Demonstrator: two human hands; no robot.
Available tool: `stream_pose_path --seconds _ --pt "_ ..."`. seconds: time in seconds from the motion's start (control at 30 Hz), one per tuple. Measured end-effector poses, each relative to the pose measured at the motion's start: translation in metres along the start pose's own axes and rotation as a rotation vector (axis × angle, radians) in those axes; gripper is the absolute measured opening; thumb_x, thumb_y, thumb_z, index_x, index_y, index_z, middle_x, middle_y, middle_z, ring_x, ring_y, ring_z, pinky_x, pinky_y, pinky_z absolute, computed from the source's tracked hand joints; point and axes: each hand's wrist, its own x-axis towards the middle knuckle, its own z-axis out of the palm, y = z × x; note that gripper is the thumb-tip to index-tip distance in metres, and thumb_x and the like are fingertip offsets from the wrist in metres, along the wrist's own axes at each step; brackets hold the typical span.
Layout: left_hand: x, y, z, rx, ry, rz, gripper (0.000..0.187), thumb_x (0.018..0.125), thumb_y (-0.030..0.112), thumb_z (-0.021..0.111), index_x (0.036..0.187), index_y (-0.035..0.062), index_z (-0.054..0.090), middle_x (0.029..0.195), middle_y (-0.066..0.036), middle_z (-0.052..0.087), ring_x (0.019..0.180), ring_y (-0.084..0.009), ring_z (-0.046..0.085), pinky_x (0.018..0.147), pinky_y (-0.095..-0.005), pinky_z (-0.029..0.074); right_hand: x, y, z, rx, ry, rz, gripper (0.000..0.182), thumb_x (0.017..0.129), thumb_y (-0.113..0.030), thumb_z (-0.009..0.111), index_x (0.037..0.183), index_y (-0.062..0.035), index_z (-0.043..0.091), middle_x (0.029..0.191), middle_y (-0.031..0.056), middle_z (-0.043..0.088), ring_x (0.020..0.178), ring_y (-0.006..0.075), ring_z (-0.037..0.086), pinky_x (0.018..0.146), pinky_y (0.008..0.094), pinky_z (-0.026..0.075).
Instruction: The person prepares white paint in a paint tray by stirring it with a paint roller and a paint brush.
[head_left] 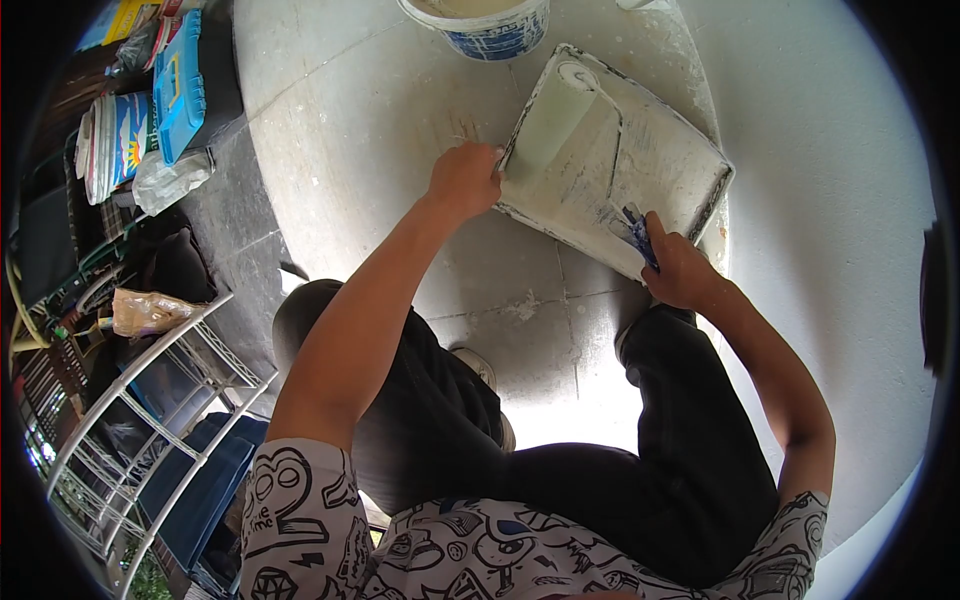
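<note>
A paint-smeared tray [690,160] lies tilted on the concrete floor in front of me. My left hand [466,178] grips its near left edge. A paint roller [555,120] with a pale greenish-white sleeve rests in the tray's left part, its wire frame running back across the tray. My right hand [678,268] is closed around the roller's blue handle [636,232] at the tray's near right corner. I am crouching, with dark trousers on both knees below my arms.
A white paint bucket [490,28] with blue print stands beyond the tray. A white wall [840,180] rises on the right. On the left stand a white wire rack [160,400], stacked papers, plastic bags and a blue case [180,85].
</note>
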Motion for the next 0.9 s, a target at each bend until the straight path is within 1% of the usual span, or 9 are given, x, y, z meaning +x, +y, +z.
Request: stream_pose_path --seconds 0.1,0.3,0.47,0.6,0.63,0.7,0.73,0.83,0.9 --pt "0.0 -0.001 -0.001 -0.03 -0.024 -0.017 0.025 0.087 0.014 0.069 0.11 0.006 0.073 0.09 -0.02 0.071 0.088 -0.0391 0.07 0.079 -0.0483 0.055 -0.002 -0.003 0.001 0.012 -0.019 0.024 0.066 0.082 -0.004 0.064 0.137 0.0076 0.028 0.084 0.0331 0.063 0.083 0.0506 0.065 0.08 0.0548 0.052" --pt "0.003 -0.003 0.001 -0.039 -0.051 -0.037 0.028 0.087 0.014 0.069 0.114 0.0071 0.073 0.094 -0.02 0.072 0.091 -0.0382 0.07 0.08 -0.047 0.055 -0.009 0.001 0.018 -0.024 0.01 -0.049 0.066 0.081 -0.004 0.065 0.137 0.0075 0.03 0.083 0.033 0.064 0.082 0.0504 0.065 0.078 0.0545 0.052" --pt "0.0 -0.006 0.003 -0.065 -0.086 -0.052 0.029 0.087 0.016 0.07 0.115 0.0078 0.073 0.095 -0.02 0.072 0.091 -0.0376 0.07 0.082 -0.0466 0.055 -0.004 0.005 0.017 -0.018 0.021 -0.004 0.066 0.081 -0.005 0.065 0.136 0.0074 0.033 0.081 0.0315 0.064 0.082 0.0504 0.065 0.078 0.0552 0.052" --pt "0.001 -0.002 -0.002 -0.062 -0.069 -0.042 0.03 0.088 0.018 0.07 0.116 0.0084 0.073 0.095 -0.019 0.072 0.091 -0.0373 0.07 0.082 -0.0466 0.055 -0.004 0.016 0.001 -0.025 0.114 -0.008 0.06 0.08 -0.005 0.066 0.132 0.0067 0.038 0.083 0.0318 0.065 0.082 0.0506 0.064 0.079 0.0556 0.052" --pt "0.001 -0.002 -0.002 -0.068 -0.062 -0.043 0.03 0.088 0.017 0.069 0.117 0.0088 0.073 0.094 -0.019 0.072 0.091 -0.0372 0.07 0.082 -0.0468 0.055 -0.006 0.016 -0.002 -0.017 0.124 0.037 0.059 0.08 -0.005 0.067 0.131 0.0055 0.04 0.084 0.0323 0.065 0.082 0.0506 0.064 0.079 0.0554 0.052" --pt "0.001 -0.004 0.001 -0.077 -0.048 -0.045 0.03 0.088 0.017 0.069 0.118 0.0097 0.073 0.093 -0.019 0.072 0.091 -0.0371 0.07 0.082 -0.0472 0.055 -0.01 0.025 -0.005 -0.032 0.127 0.082 0.059 0.08 -0.006 0.067 0.132 0.004 0.04 0.084 0.0319 0.065 0.083 0.0507 0.064 0.079 0.0556 0.052" --pt "0.002 -0.004 0.002 -0.063 -0.039 -0.043 0.03 0.088 0.017 0.069 0.117 0.0097 0.073 0.093 -0.019 0.072 0.091 -0.0371 0.07 0.082 -0.0473 0.055 -0.012 0.026 -0.005 -0.038 0.13 0.103 0.059 0.08 -0.006 0.067 0.132 0.0033 0.04 0.084 0.0316 0.065 0.083 0.0507 0.064 0.079 0.0557 0.051" --pt "0.003 -0.005 0.004 -0.033 -0.032 -0.031 0.027 0.089 0.017 0.069 0.114 0.0094 0.073 0.091 -0.018 0.072 0.09 -0.0371 0.07 0.081 -0.0475 0.055 -0.022 0.021 -0.001 -0.025 0.168 0.068 0.059 0.08 -0.007 0.068 0.132 0.001 0.041 0.083 0.0312 0.065 0.084 0.0507 0.065 0.078 0.0562 0.051" --pt "0.004 -0.003 0.003 -0.03 -0.047 -0.022 0.024 0.089 0.017 0.068 0.11 0.0086 0.074 0.091 -0.019 0.072 0.089 -0.0374 0.07 0.079 -0.0475 0.056 -0.025 0.022 0.006 0.0 0.195 0.024 0.054 0.081 -0.008 0.067 0.129 0.0 0.042 0.083 0.0313 0.065 0.084 0.0509 0.065 0.078 0.0566 0.051"
